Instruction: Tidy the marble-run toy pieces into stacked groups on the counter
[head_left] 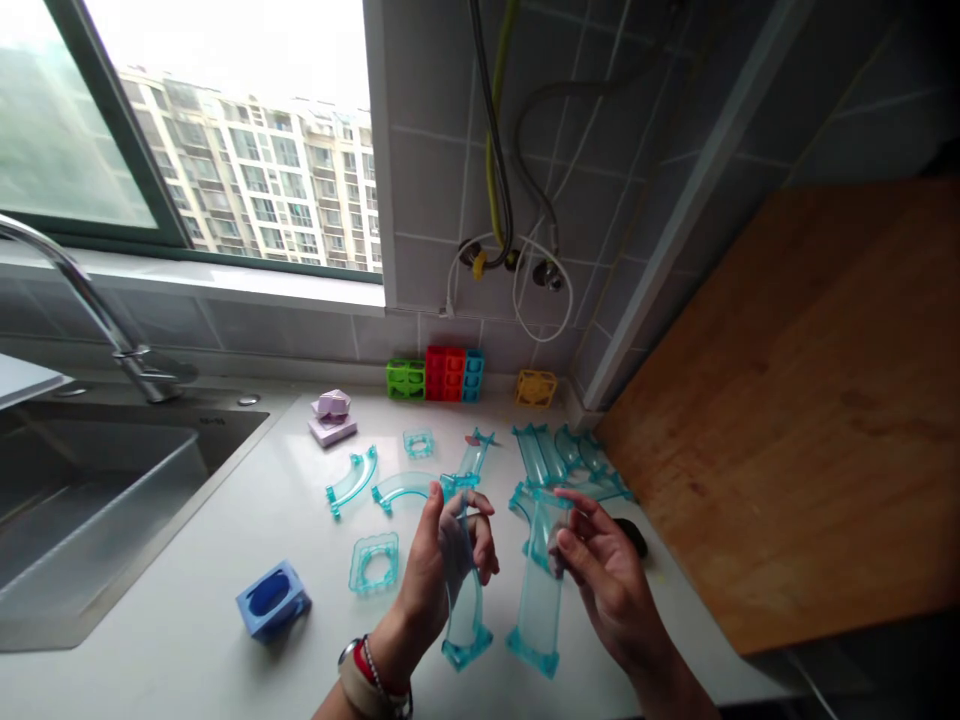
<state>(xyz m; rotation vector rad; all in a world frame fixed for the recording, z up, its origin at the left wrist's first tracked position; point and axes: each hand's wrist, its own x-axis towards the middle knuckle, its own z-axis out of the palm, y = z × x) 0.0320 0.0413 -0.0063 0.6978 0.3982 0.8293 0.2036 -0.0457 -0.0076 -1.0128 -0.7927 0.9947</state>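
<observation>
My left hand [439, 560] is closed round a curved clear-teal track piece [466, 610], which hangs below the palm. In my right hand [604, 560], thumb and fingers pinch a straight clear-teal track piece [541, 610] near its top end. The two pieces are held apart over the counter. Behind my hands lie two more curved track pieces [354, 482], a short straight one [474, 458] and a group of teal track pieces [540, 455]. Two flat teal square frames with round holes [375, 563] rest left of my left hand.
A blue hollow block [274, 600] stands at front left, near the sink [187, 480] and tap [142, 370]. Lilac blocks [332, 418], green [406, 380], red [445, 374] and yellow blocks [535, 388] line the back. A wooden board [787, 420] leans at right.
</observation>
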